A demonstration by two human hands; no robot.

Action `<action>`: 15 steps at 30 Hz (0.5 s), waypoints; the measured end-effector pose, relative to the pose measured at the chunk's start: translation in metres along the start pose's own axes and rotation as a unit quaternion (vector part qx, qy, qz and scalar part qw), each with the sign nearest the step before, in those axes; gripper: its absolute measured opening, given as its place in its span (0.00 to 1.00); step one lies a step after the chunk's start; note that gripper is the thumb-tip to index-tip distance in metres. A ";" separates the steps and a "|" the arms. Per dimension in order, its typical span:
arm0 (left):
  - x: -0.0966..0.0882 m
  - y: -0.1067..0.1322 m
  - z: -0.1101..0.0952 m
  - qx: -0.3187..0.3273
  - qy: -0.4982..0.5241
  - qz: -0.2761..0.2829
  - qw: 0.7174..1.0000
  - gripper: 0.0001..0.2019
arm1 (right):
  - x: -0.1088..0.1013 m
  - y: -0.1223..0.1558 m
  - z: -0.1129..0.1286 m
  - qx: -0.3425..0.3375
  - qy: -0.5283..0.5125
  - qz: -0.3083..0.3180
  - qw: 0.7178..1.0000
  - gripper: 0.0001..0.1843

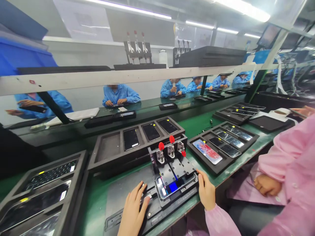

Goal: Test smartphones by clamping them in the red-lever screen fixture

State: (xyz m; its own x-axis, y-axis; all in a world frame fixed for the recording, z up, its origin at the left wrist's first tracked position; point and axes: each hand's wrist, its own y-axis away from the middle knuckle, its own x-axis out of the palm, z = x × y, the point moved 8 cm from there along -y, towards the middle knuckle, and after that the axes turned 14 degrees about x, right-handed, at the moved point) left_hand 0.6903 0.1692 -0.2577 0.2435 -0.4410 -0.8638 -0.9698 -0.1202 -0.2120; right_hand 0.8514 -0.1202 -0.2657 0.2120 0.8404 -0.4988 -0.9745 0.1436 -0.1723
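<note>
Counter edge: the near edge of the green counter runs from the bottom centre of the frame up toward the right, just beyond the right hand.
Room: a grey mat lies left of the fixture; the lower-left foam tray stands beside it, and a narrow green strip separates the fixture from the right-hand tray.
Thing: a smartphone lies flat in a black clamping fixture, at lower centre, between the hands. A blue square glows on it.
Direction: the phone's long axis seems to run across the frame, rising slightly rightward. Black plates cover part of it.
Left hand: lower centre, fingers curled over the fixture's left side; cannot tell whether it grips.
Right hand: just right of the phone, fingertips against the fixture's right edge, loosely curved; cannot tell whether it grips.
Around: four red-knobbed toggle clamps stand on the fixture's far side. Phones lie in the foam tray behind it and in the right-hand tray.
Right edge: a seated co-worker's pink sleeve and resting hand.
</note>
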 end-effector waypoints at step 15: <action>-0.006 0.001 -0.010 -0.004 0.002 -0.005 1.000 0.21 | 0.001 -0.002 -0.008 0.011 0.007 0.000 1.000 0.23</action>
State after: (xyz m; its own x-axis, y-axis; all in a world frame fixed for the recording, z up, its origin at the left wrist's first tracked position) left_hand 0.6882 0.1633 -0.2482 0.2537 -0.4437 -0.8595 -0.9671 -0.1326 -0.2170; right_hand 0.8544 -0.1237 -0.2722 0.2120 0.8329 -0.5111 -0.9761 0.1547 -0.1527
